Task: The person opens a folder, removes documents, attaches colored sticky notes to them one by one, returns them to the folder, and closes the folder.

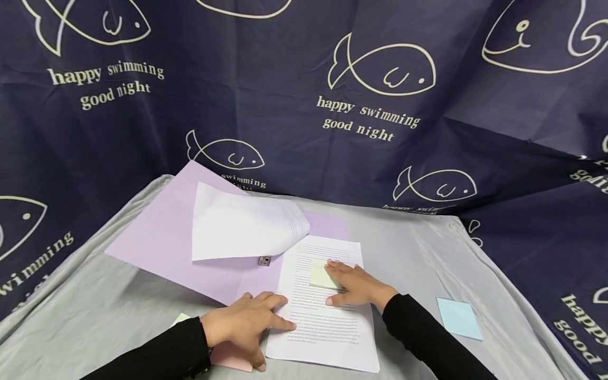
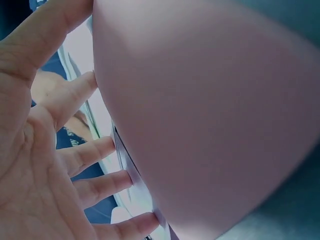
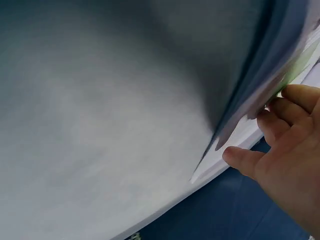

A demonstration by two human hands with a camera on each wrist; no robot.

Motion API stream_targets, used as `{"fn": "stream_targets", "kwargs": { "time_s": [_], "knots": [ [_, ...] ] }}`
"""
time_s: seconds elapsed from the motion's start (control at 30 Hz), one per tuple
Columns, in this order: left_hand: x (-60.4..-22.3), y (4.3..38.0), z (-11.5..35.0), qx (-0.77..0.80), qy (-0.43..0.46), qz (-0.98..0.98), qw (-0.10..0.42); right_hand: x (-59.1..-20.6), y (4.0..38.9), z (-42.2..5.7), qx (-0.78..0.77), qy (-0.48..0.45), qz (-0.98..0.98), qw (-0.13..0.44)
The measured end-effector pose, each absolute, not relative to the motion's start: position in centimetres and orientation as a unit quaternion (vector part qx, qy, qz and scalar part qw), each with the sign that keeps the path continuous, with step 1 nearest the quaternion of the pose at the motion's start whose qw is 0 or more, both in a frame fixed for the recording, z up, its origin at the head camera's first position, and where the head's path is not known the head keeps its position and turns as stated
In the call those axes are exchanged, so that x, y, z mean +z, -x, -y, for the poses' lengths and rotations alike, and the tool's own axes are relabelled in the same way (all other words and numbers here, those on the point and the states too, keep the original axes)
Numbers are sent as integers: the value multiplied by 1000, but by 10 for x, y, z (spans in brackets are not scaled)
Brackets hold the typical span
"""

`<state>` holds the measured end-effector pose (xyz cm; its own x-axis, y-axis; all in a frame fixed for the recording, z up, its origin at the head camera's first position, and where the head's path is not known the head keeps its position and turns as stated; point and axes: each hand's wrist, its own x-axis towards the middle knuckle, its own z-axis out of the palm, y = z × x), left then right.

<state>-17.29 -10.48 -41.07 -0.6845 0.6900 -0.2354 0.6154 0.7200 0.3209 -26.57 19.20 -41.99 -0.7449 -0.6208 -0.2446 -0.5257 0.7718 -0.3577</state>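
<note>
Head view: right hand point(image 1: 356, 285), fingers outstretched, on pale-yellow paper square point(image 1: 318, 274) atop white printed sheets point(image 1: 328, 338); left hand point(image 1: 247, 320), fingers spread, at their edge.

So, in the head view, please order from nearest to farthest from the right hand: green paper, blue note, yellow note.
1. Yellow note, partly under the right hand.
2. Blue note, on the right.
3. Green paper, left, beside left sleeve.

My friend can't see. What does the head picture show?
A person's right grip touches yellow-green sticky notes on printed sheets; the left grip is at the sheets' left edge. An open lilac folder with curled white paper is at left, blue sticky notes at right, navy fish-print cloth behind.
</note>
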Motion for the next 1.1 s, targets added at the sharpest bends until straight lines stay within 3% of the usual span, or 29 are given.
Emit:
{"fn": "stream_targets", "kwargs": {
  "time_s": [0.37, 1.1],
  "knots": [
    [-413, 170, 109, 122, -358, -913, 154, -422, 259, -208, -141, 294, -931, 165],
    [-413, 171, 105, 104, -370, -911, 147, -425, 257, -141, -87, 319, -925, 188]
  ]
}}
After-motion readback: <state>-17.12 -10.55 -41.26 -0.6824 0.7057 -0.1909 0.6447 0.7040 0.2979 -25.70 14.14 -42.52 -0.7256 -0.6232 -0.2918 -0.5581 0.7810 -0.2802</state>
